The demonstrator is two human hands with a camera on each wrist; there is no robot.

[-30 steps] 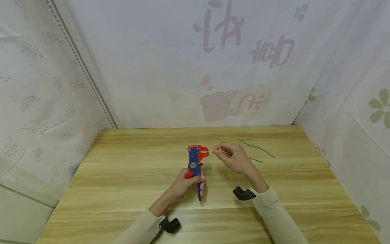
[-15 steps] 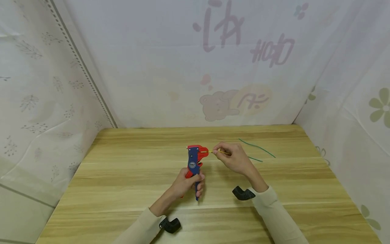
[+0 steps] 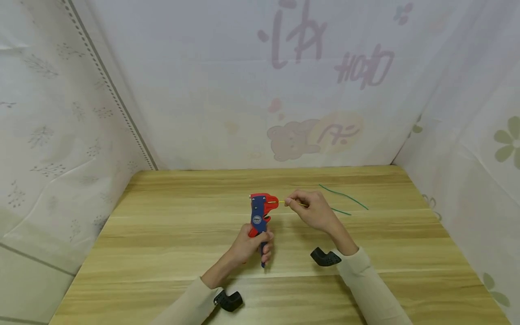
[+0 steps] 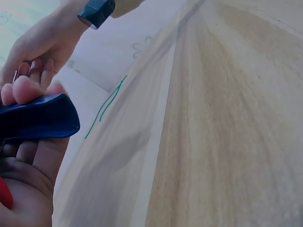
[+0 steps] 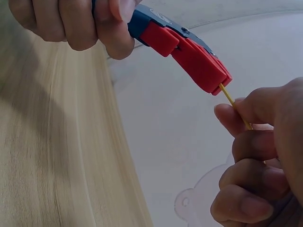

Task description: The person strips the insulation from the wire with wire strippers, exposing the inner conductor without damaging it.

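My left hand (image 3: 251,244) grips the handles of a red and blue wire stripper (image 3: 257,208), held upright above the table with its red head towards the right. In the left wrist view, fingers curl round its blue handle (image 4: 45,116). My right hand (image 3: 313,211) pinches a thin yellow wire (image 5: 227,93) between thumb and forefinger. The wire's far end enters the stripper's red nose (image 5: 208,71); how the end sits inside is hidden. A short length of wire shows between the nose and my fingertips.
Two green wires lie on the wooden table (image 3: 162,225) behind and right of my right hand: one whole in view (image 3: 343,195), the other (image 3: 342,211) partly hidden by the hand. Patterned cloth (image 3: 203,90) hangs behind the table and at both sides. Black camera mounts (image 3: 325,257) sit at both wrists.
My left hand has squeezed the stripper's handles closer together; the blue handle has swung left. The right hand stays nearly in place, still pinching the yellow wire.
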